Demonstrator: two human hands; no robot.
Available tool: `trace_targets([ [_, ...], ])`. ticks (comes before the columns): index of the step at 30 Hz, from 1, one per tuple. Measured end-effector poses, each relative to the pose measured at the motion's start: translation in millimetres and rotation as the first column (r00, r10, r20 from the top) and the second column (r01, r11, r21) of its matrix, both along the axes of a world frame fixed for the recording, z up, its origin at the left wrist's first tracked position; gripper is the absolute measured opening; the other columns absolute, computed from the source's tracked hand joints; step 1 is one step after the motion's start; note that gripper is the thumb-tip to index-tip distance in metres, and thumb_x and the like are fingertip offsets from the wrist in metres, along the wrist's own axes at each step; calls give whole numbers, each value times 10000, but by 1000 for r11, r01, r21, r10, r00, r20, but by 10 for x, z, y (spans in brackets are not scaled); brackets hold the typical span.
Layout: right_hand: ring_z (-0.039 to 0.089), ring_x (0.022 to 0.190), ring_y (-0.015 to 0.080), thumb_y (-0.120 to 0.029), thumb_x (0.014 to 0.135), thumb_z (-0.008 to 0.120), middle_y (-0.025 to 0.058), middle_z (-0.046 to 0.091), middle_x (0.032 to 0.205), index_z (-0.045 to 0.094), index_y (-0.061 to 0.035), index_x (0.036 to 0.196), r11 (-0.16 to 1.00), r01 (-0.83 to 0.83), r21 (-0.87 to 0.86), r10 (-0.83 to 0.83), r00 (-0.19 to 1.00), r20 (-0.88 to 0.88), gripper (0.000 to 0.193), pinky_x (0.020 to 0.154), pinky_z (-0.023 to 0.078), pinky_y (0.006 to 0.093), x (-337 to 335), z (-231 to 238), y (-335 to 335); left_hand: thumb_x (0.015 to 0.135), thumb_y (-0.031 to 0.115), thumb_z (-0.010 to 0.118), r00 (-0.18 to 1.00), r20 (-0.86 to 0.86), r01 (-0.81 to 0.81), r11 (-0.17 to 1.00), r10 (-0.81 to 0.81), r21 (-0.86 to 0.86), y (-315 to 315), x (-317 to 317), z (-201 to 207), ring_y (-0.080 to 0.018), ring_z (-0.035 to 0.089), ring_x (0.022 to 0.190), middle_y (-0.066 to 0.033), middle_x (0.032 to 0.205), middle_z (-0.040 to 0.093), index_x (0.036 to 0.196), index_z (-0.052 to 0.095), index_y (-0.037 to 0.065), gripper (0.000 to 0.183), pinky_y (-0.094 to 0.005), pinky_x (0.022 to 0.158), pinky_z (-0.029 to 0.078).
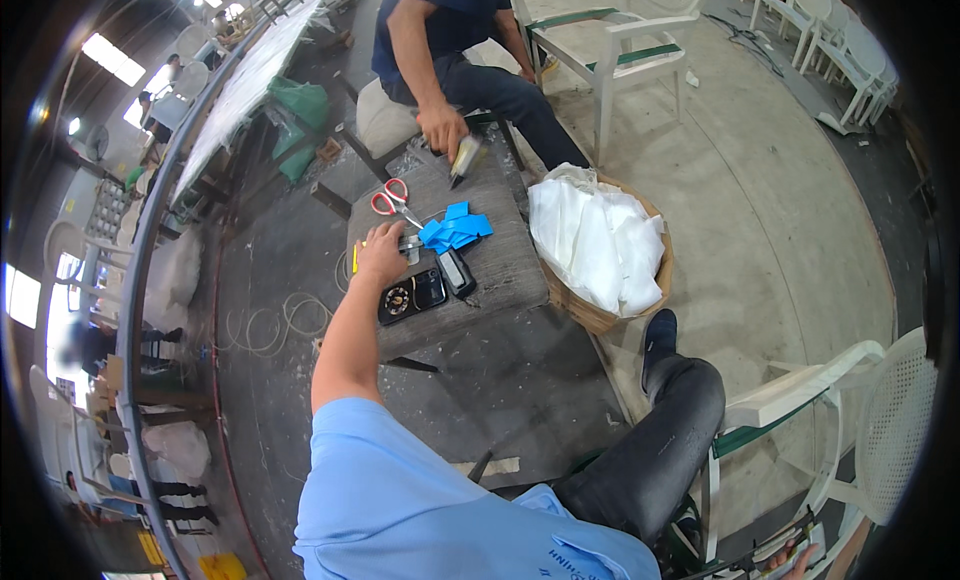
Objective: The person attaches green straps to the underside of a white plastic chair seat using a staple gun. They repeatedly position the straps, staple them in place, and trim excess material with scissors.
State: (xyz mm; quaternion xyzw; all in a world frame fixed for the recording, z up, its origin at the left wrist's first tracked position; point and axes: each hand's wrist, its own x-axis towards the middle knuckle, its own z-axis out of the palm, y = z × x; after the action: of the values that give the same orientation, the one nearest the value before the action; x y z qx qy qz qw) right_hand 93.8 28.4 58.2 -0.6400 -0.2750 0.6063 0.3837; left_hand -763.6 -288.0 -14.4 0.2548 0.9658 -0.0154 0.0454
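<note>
Item: worktop (505,305), grey and padded, with tools and small goods across its top.

Item: left hand (380,255), resting at the worktop's edge, fingers bent over a metal piece (411,246). Whether its grip was clamped on the piece or merely laid upon it could not be told. A yellow cutter (355,258) showed beside the hand.

Item: blue strips (457,227), in a loose, overlapping heap just beside the metal piece, clear of the hand.

Item: scissors (395,196), red-handled, lying unheld behind the left hand.

Item: black case (396,301), phone (429,289) and dark box (456,273), set close together in front of the strips.

Item: right hand (793,558), at the lower right rim, well apart from the worktop. The rim cut and bent the view there; fingers seemed curled, but the state of that grip could not be told.

Item: co-worker's hand (443,128), holding a blurred tool (464,161) over the worktop's far part.

Item: carton (652,298) of white bags (595,242), beside the worktop.

Progress, as judged: early. The strips appeared already in short lengths; none was seen fixed to anything, and their handling remained outstanding.
</note>
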Motion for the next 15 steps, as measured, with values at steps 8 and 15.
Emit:
trace_targets([
  [8, 537, 667, 133, -608, 1032, 495, 59, 662, 900, 636, -47, 1202, 1000, -3, 5, 3, 1000, -3, 603, 572, 453, 277, 59, -21, -32, 847, 190, 721, 988, -106, 97, 980, -116, -172, 196, -11, -91, -295, 485, 1378, -66, 1333, 633, 1218, 683, 159, 374, -637, 1121, 359],
  [15, 540, 675, 146, -609, 1033, 487, 63, 665, 900, 642, -49, 1188, 1000, -17, -5, 17, 1000, 0, 602, 582, 456, 291, 126, -49, -27, 883, 137, 725, 985, -76, -86, 827, 154, 556, 118, 73, -26, -344, 721, 891, -127, 891, 741, 1161, 611, 109, 303, -484, 821, 539],
])
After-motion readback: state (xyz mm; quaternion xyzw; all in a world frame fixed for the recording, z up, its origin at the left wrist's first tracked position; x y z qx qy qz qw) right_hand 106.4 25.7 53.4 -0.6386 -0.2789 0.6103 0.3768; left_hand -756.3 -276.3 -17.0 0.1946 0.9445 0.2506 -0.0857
